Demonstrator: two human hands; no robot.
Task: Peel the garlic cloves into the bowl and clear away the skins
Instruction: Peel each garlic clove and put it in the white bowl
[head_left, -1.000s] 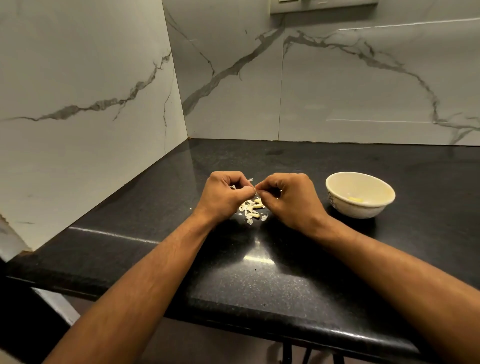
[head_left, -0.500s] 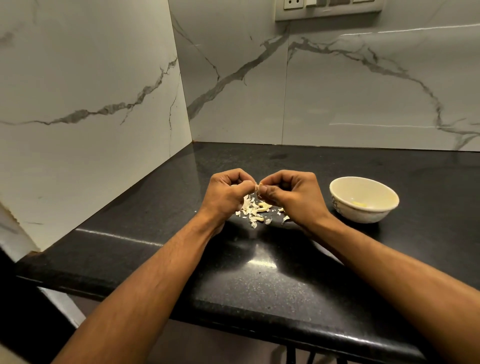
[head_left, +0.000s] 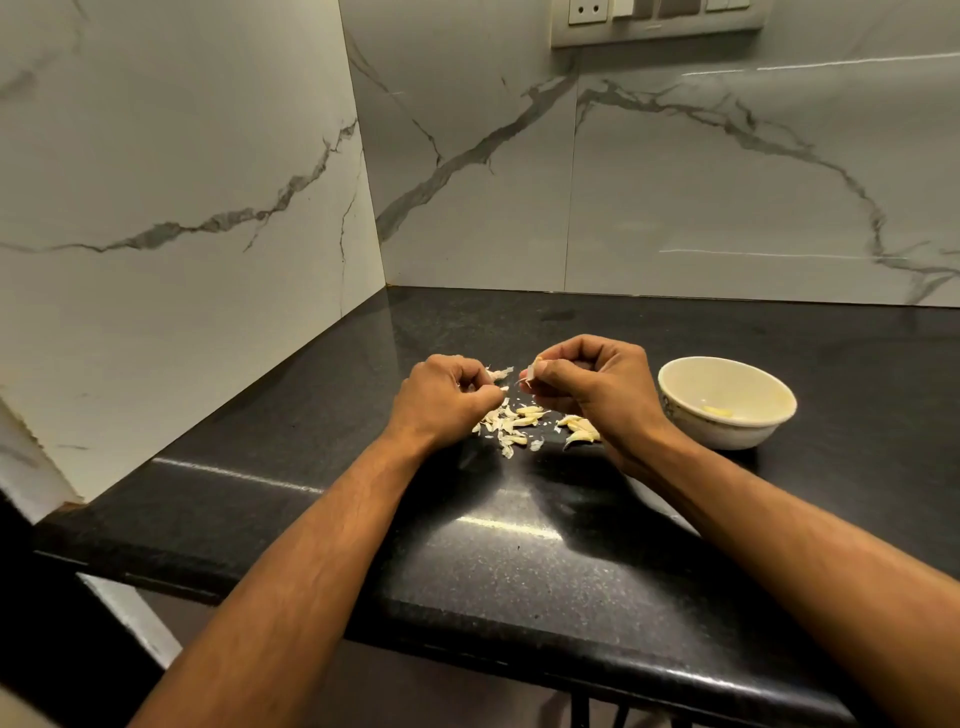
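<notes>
Garlic clove (head_left: 531, 372), small, light, slick w/ papery brittle skin, sits pinched at right hand (head_left: 597, 384) fingertips; left hand (head_left: 444, 397), at its 9 o'clock, curled, contents unclear.

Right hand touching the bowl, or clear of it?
Apart. The head view shows a strip of dark countertop between the right hand and the bowl; the hand pinches a garlic clove left of the bowl.

Bowl (head_left: 727, 402) just beside right wrist
</notes>
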